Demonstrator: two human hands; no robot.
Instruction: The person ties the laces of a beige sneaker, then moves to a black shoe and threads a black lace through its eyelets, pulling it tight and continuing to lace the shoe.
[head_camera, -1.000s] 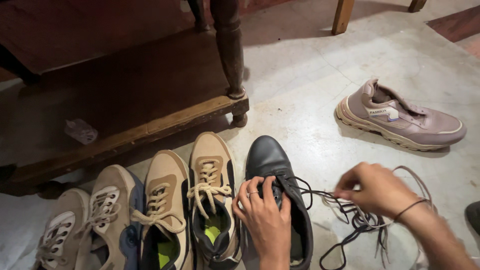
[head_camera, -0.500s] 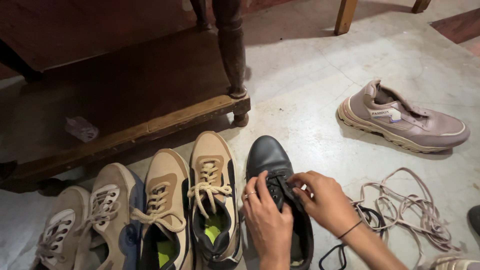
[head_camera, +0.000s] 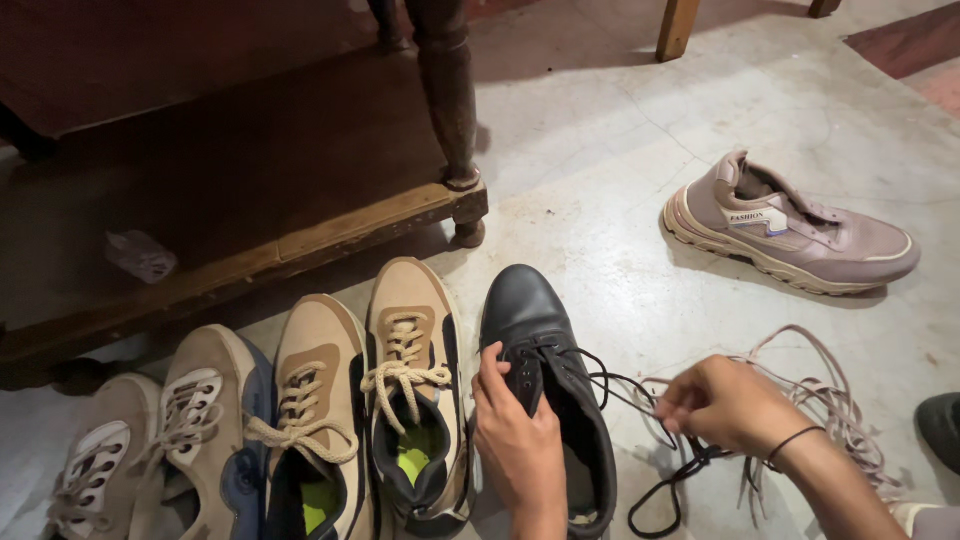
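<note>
Two hands: both on one black shoe and its lace, nearest the camera.
Left hand (head_camera: 517, 450): fingers curled and pressed on the black leather shoe (head_camera: 540, 350) at its eyelet rows, thumb on the inner flap; judged a steadying grip.
Right hand (head_camera: 722, 405): fingertips pinched on the black lace (head_camera: 625, 385), drawn taut sideways from the eyelets; a thin dark band sits on the wrist.
Black shoe: on the floor, toe pointing away, last to the right in a row of shoes; smooth, rounded toe with a dull sheen.
Lace slack: a thin round cord loops on the floor below the right hand.
Loose laces (head_camera: 835, 400): pale, flat, tangled just beyond the right hand.
Tan sneakers (head_camera: 405, 370): suede-like, thick cream laces tied, green insoles; touching the black shoe's left side.
Grey sneakers (head_camera: 190, 420): far left of the row, laced.
Mauve sneaker (head_camera: 790, 235): alone, well apart, unlaced, ribbed chunky sole.
Floor (head_camera: 600, 180): pale, worn, cracked stone.
Wooden platform (head_camera: 250, 190): dark, with a turned leg, furthest back.
</note>
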